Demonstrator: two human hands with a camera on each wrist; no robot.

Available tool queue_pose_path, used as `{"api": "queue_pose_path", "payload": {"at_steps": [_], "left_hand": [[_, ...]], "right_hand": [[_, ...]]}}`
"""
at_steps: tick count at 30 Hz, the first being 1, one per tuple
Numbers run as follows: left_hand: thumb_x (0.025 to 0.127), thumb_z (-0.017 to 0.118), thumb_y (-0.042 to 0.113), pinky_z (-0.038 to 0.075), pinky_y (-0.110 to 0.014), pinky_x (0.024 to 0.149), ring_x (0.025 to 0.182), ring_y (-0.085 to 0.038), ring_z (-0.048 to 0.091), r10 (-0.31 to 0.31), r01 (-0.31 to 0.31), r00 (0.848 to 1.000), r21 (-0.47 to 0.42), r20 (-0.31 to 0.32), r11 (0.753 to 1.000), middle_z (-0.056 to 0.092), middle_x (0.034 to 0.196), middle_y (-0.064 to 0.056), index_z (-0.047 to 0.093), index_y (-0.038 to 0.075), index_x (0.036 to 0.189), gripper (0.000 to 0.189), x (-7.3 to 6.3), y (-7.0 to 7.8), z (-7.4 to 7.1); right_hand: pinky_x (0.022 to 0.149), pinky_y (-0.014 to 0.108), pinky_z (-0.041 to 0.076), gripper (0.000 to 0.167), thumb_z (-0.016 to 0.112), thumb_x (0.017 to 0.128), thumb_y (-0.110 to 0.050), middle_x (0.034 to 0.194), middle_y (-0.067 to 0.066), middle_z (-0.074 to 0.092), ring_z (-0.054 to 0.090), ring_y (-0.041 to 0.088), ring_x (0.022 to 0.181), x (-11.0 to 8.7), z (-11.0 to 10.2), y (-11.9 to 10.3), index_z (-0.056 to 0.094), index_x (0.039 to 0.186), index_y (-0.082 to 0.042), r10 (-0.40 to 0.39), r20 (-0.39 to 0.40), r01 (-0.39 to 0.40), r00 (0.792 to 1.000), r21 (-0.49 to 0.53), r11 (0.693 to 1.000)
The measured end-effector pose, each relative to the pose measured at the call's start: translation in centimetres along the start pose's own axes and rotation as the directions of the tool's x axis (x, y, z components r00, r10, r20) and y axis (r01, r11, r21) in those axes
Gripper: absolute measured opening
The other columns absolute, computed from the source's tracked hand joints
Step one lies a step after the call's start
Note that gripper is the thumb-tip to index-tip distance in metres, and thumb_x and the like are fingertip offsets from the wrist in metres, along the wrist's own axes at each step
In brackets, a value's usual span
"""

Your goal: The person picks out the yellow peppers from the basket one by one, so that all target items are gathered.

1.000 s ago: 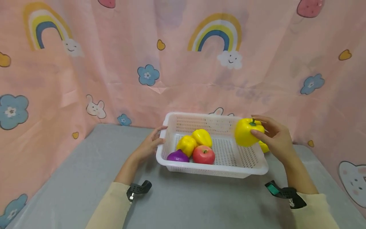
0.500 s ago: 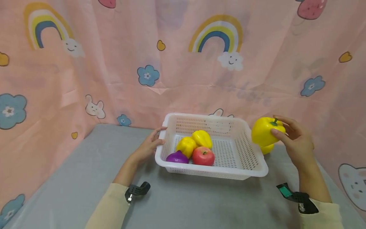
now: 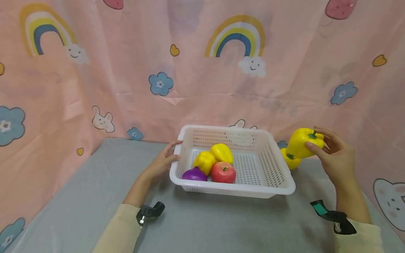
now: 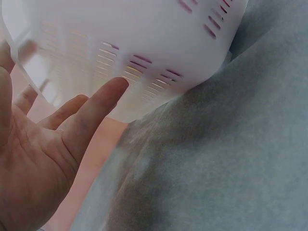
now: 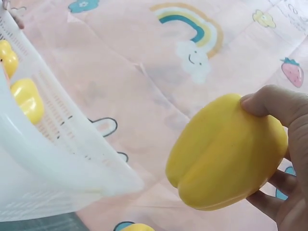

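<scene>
At frame right, the right hand grips a yellow pepper; left of centre, the left hand, loosely spread, touches the basket.

This is a cloth-screened tabletop workspace, as the pink cartoon-print curtain behind the grey table shows.

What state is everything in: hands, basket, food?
White basket, uncovered, partly filled
Left hand, touching basket
Held pepper, lifted outside basket
Right hand, gripping that pepper
Rear pepper, outside, partly hidden
Two yellow vegetables, inside basket
Red apple, inside, stem up
Purple bulb, inside, point up
</scene>
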State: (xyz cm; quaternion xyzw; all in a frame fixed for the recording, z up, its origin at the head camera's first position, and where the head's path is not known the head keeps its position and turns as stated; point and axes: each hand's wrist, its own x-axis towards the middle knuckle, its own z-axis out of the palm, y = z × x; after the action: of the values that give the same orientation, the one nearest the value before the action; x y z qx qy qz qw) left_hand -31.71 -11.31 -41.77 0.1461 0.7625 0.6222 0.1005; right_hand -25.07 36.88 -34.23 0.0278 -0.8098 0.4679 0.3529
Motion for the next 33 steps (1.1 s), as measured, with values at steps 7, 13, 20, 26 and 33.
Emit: {"api": "queue_pose_path", "payload": {"at_steps": [7, 13, 20, 26, 33], "left_hand": [[0.102, 0.054, 0.026, 0.058, -0.052, 0.095, 0.131, -0.043, 0.056, -0.005, 0.005, 1.0, 0.014, 0.004, 1.0, 0.041, 0.159, -0.019, 0.03, 0.031, 0.155, 0.059, -0.1, 0.1, -0.1], [0.102, 0.053, 0.024, 0.059, -0.052, 0.094, 0.131, -0.043, 0.056, -0.004, 0.004, 1.0, 0.009, 0.01, 1.0, 0.041, 0.159, -0.018, 0.029, 0.031, 0.155, 0.058, -0.1, 0.1, -0.1], [0.102, 0.053, 0.024, 0.059, -0.051, 0.094, 0.131, -0.044, 0.056, -0.005, 0.005, 1.0, 0.003, 0.015, 1.0, 0.041, 0.159, -0.019, 0.029, 0.03, 0.155, 0.059, 0.0, -0.1, -0.2], [0.102, 0.052, 0.025, 0.058, -0.052, 0.094, 0.131, -0.044, 0.056, -0.014, 0.014, 1.0, 0.008, 0.017, 1.0, 0.041, 0.159, -0.018, 0.029, 0.031, 0.155, 0.059, 0.0, -0.3, -0.2], [0.102, 0.052, 0.024, 0.059, -0.051, 0.093, 0.13, -0.044, 0.057, 0.003, -0.003, 1.0, 0.004, 0.017, 1.0, 0.04, 0.159, -0.018, 0.028, 0.031, 0.156, 0.059, 0.0, -0.3, -0.3]], "right_hand": [[0.08, 0.003, 0.051, 0.045, 0.075, 0.088, -0.006, 0.137, -0.006, 0.063, 0.061, 0.002, 0.121, 0.3, -0.3, 0.9, 0.066, 0.132, -0.007, 0.104, -0.101, -0.103, 0.989, 0.011, 0.995], [0.07, 0.004, 0.051, 0.046, 0.075, 0.088, -0.007, 0.141, -0.007, 0.061, 0.062, -0.003, 0.112, 0.6, -0.6, 1.9, 0.065, 0.134, -0.009, 0.176, -0.139, -0.173, 0.975, 0.031, 0.984], [0.077, 0.002, 0.051, 0.046, 0.074, 0.088, -0.005, 0.141, -0.005, 0.061, 0.06, 0.006, 0.122, 0.9, -1.0, 3.1, 0.065, 0.133, -0.009, 0.224, -0.161, -0.215, 0.961, 0.073, 0.974], [0.083, 0.001, 0.047, 0.046, 0.074, 0.088, -0.006, 0.141, -0.007, 0.061, 0.058, 0.007, 0.127, 0.9, -1.2, 4.6, 0.065, 0.133, -0.009, 0.25, -0.182, -0.242, 0.951, 0.064, 0.968], [0.097, 0.005, 0.045, 0.047, 0.073, 0.091, -0.013, 0.147, -0.007, 0.057, 0.055, 0.009, 0.134, 1.0, -1.1, 6.5, 0.063, 0.136, -0.013, 0.341, -0.195, -0.338, 0.92, 0.051, 0.94]]}}
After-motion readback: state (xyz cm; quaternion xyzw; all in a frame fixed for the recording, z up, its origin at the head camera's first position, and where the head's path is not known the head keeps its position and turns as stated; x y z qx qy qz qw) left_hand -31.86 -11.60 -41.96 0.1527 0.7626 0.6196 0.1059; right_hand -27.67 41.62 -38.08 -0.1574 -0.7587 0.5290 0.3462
